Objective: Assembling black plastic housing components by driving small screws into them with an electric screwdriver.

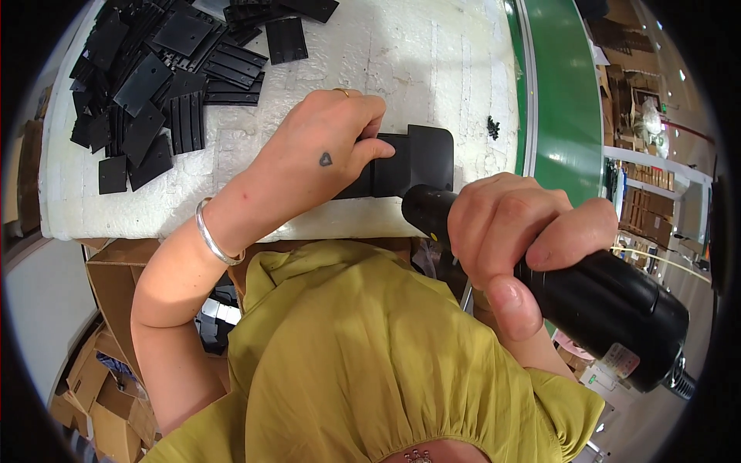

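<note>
My left hand (332, 143) is closed on a flat black plastic piece (394, 166), its thumb pressing on the top. The piece has a wider end plate with rounded corners to the right, and part of it is hidden under my hand. My right hand (525, 239) wraps round a black electric screwdriver (617, 309), held slantwise, with a cord leaving its rear end. The screwdriver's front end is over or against the near edge of the piece; its tip cannot be made out.
A heap of black plastic plates (147, 92) lies at the far left of the white worktop (432, 69). A small cluster of black screws (493, 127) sits near its right edge. Beyond runs a green strip (567, 92). Cardboard boxes (116, 417) stand below at the left.
</note>
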{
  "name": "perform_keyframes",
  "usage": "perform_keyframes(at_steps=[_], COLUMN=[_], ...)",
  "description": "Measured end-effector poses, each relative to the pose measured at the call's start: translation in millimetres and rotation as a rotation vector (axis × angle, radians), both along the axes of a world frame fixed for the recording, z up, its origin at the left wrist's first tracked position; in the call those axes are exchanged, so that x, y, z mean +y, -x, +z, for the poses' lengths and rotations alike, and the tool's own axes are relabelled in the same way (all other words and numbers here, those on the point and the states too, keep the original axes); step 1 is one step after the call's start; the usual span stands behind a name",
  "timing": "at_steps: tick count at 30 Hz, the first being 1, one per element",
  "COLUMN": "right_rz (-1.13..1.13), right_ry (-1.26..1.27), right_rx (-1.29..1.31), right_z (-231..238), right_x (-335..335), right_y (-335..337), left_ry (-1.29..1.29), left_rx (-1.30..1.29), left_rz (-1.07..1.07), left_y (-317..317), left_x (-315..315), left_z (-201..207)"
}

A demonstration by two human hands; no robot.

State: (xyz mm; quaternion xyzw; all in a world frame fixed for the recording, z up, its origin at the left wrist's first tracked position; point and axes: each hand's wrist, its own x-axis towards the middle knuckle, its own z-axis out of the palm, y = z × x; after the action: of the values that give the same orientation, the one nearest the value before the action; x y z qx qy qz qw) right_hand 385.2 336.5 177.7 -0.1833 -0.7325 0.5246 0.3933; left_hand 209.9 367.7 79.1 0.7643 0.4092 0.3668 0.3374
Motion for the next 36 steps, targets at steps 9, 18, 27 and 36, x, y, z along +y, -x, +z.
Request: perform_keyframes(at_steps=[9, 18, 27, 36], right_rz=[-0.123, -0.148, -0.157, -0.211], right_ry=[-0.165, -0.262, -0.293, -0.231], right_rx=[0.412, 0.608, 0.707, 0.828], right_z=[25.4, 31.9, 25.6, 31.4], right_x=[6.4, 7.3, 5.9, -2.3], right_y=[-17.7, -14.3, -10.1, -25.5], left_ry=[-0.109, 1.036, 1.109, 1.019], left_rx=[-0.097, -1.402, -1.388, -1.299], left_rz=[0.225, -0.202, -0.217, -0.388], left_y=[2.5, -15.8, -21.9, -32.2], left_x=[-1.6, -23.0, -26.4, -18.6], left_z=[13.6, 23.7, 27.8, 38.1])
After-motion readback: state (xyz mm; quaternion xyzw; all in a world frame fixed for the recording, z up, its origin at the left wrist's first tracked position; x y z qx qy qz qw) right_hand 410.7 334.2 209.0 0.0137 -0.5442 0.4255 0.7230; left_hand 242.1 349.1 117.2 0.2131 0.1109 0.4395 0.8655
